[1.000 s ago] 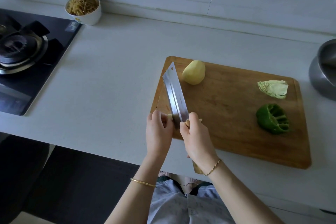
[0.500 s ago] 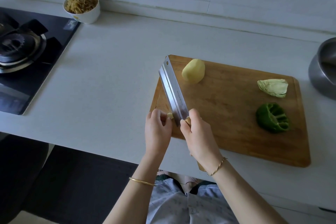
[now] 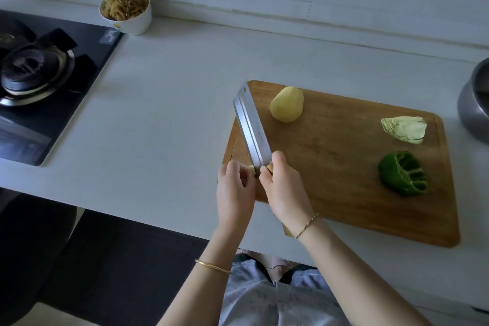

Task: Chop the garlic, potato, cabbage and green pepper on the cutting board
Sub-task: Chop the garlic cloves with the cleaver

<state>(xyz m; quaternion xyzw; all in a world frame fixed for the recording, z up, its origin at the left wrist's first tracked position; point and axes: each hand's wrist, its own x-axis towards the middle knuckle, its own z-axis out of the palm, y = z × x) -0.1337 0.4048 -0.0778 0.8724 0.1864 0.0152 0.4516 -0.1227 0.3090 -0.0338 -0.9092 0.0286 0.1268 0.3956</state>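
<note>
- While the left hand [image 3: 234, 193] pinches a small pale garlic clove [image 3: 251, 169] between curled fingertips at the near left corner of the rectangular wooden cutting board [image 3: 344, 193], the right hand [image 3: 285, 188] is wrapped round the handle of a broad steel cleaver [image 3: 251, 127], with thumb and forefinger up against the heel of the blade.
- The blade runs along the board's left side, its tip toward the far left corner and its heel at the clove. The fingers hide whether the edge has bitten in.
- No chopped garlic shows anywhere on the board, so I judge the first of the four items barely begun.
- A peeled pale-yellow potato [image 3: 286, 104] sits whole near the board's far edge, just right of the blade.
- A pale green cabbage wedge [image 3: 404, 130] lies uncut by the board's right edge. A hollowed dark green pepper [image 3: 403, 173] lies nearer than it, apart from it, with its ribbed inside showing.
- With these three untouched, nearly all the chopping is left.
- Off the board, a white bowl of brown shreds [image 3: 125, 12] stands well beyond the far left corner, a black gas hob [image 3: 39, 74] lies far to the left, and a grey metal pot [image 3: 476, 103] sits just past the right edge.
</note>
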